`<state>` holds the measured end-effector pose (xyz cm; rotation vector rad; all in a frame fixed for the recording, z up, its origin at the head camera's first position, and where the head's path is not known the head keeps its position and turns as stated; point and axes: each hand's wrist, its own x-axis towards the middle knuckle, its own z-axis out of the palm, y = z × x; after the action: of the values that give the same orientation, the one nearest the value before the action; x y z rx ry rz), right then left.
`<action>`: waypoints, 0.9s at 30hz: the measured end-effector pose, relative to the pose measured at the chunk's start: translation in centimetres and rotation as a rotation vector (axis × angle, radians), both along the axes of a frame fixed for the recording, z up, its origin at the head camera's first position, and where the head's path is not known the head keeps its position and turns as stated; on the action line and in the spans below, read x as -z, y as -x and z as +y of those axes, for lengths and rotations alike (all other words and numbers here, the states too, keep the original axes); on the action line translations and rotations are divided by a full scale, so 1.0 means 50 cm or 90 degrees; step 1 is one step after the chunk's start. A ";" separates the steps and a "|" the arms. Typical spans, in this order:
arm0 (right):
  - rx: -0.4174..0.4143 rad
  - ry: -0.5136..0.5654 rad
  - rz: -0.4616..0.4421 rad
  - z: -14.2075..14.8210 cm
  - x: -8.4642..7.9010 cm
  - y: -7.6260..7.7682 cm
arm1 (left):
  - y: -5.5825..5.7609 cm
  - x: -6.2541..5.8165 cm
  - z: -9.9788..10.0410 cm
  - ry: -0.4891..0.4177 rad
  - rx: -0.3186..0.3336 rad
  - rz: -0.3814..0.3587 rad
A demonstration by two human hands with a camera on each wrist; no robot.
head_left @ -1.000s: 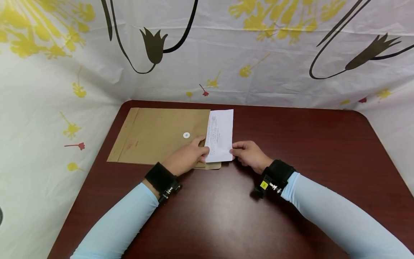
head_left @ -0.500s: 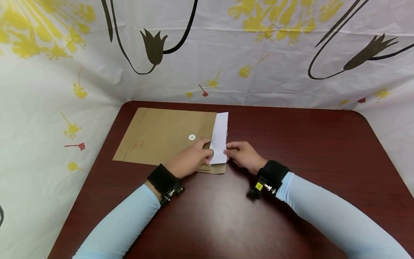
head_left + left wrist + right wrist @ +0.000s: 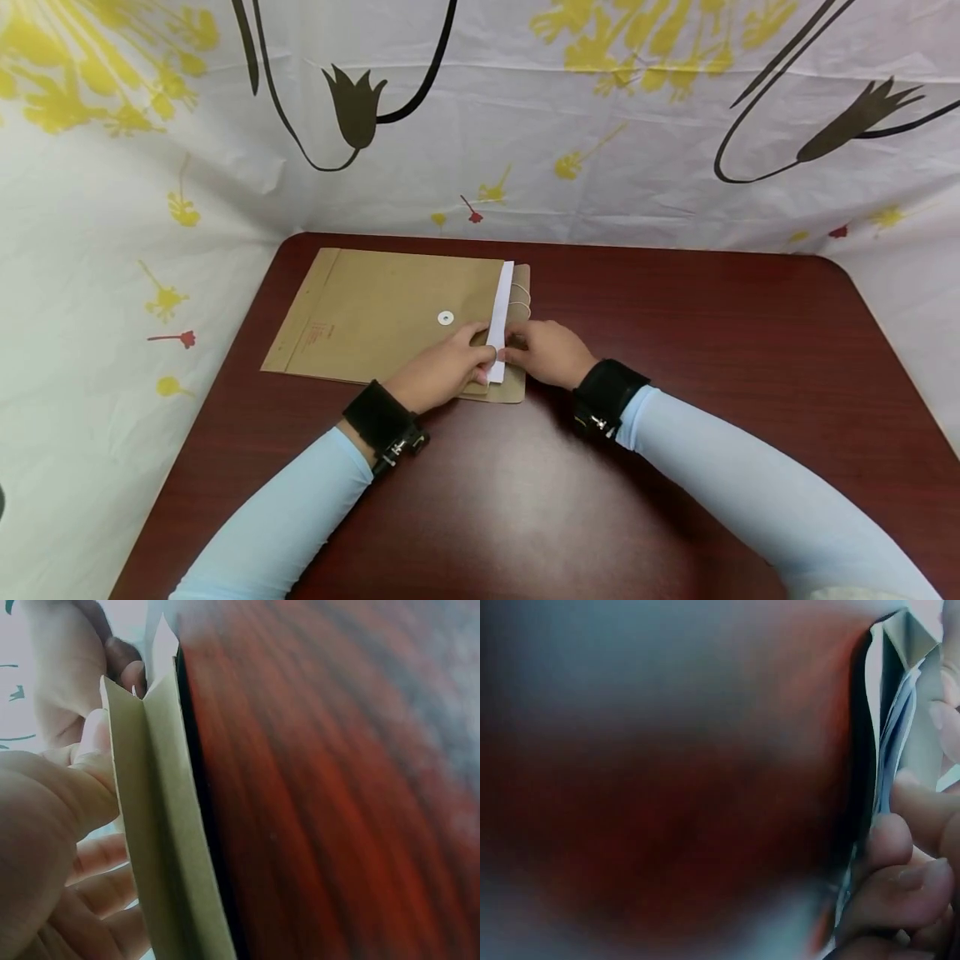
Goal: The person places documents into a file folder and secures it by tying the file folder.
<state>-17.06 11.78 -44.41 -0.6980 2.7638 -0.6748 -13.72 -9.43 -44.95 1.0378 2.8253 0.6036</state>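
Note:
A brown kraft paper envelope (image 3: 382,308) lies flat near the back left of the table, its open end to the right. My left hand (image 3: 446,367) pinches the upper layer at that mouth, thumb at the edge, lifting it off the lower layer (image 3: 176,772). White paper sheets (image 3: 501,312) are mostly inside, only a narrow strip showing. With thumb and fingers, my right hand (image 3: 551,352) grips the outer edge of the sheets. In the right wrist view, the sheets (image 3: 896,739) stand between the envelope's layers.
A white button (image 3: 446,318) sits on the envelope's face, and white string (image 3: 522,300) loops from the flap (image 3: 517,379). The dark red wooden table (image 3: 712,350) extends to the right and front. A patterned white cloth (image 3: 480,108) hangs behind it.
My right hand has moved left, sliding the sheets deeper into the envelope until just a strip shows. The envelope shifted slightly right, and its flap and string have come into view.

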 end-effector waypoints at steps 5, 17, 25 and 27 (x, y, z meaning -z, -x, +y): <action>-0.036 -0.121 0.069 -0.026 -0.010 0.006 | -0.001 -0.002 -0.001 -0.015 -0.002 -0.009; -0.079 -0.120 0.077 -0.051 -0.008 0.016 | 0.004 -0.003 -0.004 -0.021 0.001 0.002; -0.072 -0.063 0.037 -0.056 0.001 0.025 | 0.011 0.001 -0.007 -0.032 -0.007 0.003; -0.062 -0.059 0.026 -0.056 0.003 0.026 | 0.012 0.003 -0.008 -0.030 -0.009 0.006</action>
<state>-18.35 8.96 -44.57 -0.8280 2.7563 -0.5149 -14.31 -9.81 -45.09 1.0310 2.8416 0.6725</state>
